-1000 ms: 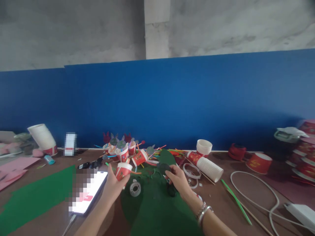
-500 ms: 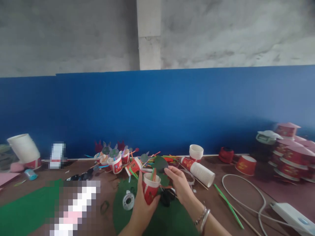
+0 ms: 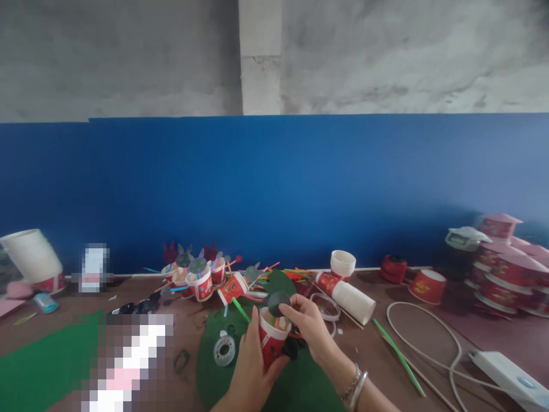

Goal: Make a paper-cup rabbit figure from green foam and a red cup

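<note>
**Two hands, one cup: disc now at the rim**

One cup (image 3: 271,348), red and white, sits in the left hand (image 3: 251,372). The grip is clenched round its wall from the left, holding it clear of the counter (image 3: 377,366) and tipped a little to the right. The right hand (image 3: 312,331) pinches a dark round disc (image 3: 278,302) between thumb and fingertips, grip closed on its edge. The disc is right at the cup's mouth, but I cannot tell whether it touches the far rim or hangs just above it. Something orange shows inside the mouth.

A second ago the cup was off to the left beside the phone (image 3: 128,366), and the disc hung low over the felt (image 3: 206,375), well apart from it. Half a second ago the cup had come to the middle, with the disc behind and above it. Now the two meet over the felt. By my judgement the fetching is done and the work is at the point of fitting disc to cup.

A tape roll (image 3: 224,350) lies on the felt just left of the cup. Behind it stands a cluster of like cups (image 3: 201,281) with discs and sticks in them. A sleeve (image 3: 351,296) of white cups lies on its side to the right.

No writing can be read. The held cup's red print carries pale marks, too blurred to make out. The phone's screen and a small box (image 3: 94,266) by the wall are pixelated. The bowls (image 3: 428,286) on the right bear yellow marks, too small to read.
</note>
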A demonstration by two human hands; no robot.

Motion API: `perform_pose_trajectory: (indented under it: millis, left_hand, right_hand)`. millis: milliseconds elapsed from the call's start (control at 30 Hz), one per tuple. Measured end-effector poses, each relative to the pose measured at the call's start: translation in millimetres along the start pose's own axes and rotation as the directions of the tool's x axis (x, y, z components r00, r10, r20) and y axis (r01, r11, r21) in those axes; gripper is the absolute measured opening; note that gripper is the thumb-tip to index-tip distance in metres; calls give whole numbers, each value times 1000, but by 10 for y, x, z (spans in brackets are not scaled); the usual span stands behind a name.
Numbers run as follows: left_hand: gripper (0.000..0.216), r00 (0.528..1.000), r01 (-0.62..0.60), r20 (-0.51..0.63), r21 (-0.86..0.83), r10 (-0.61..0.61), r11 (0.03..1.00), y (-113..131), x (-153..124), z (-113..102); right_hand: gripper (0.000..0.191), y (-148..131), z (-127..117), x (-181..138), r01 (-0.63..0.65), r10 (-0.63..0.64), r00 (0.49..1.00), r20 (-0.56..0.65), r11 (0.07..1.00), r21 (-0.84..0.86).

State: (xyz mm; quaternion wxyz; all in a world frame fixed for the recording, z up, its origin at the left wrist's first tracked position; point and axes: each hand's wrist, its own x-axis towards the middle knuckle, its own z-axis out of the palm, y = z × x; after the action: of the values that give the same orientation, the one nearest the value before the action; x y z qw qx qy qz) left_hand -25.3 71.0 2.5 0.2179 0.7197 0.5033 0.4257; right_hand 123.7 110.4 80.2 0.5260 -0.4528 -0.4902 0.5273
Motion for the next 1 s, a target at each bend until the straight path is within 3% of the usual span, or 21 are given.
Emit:
perform_pose_trajectory:
  millis: [333,467,567,833,1000]
  left_hand:
    - [86,999,-47,-1,130,48,990,-29,-55,139]
    - [78,995,-97,-7,77,98,992,-3,-71,91]
    - [75,996,-95,3,54,95,994,12,-71,63]
    - [81,996,-77,34,-29,78,997,-8,-61,68]
    - [84,998,-61,32,-24,62,998,3,-35,47]
  right_hand:
    - [31,99,113,-79,114,-148,955,-256,983,-143]
    - [22,54,114,-83,156,-161,976,-145,987,-41]
    - [23,17,92,-86,104,-109,991,-76,992,-69]
    - [19,78,52,-71,158,-194,970,-150,963,-218]
    - [22,77,63,-70,136,-152,984,-88,977,-163]
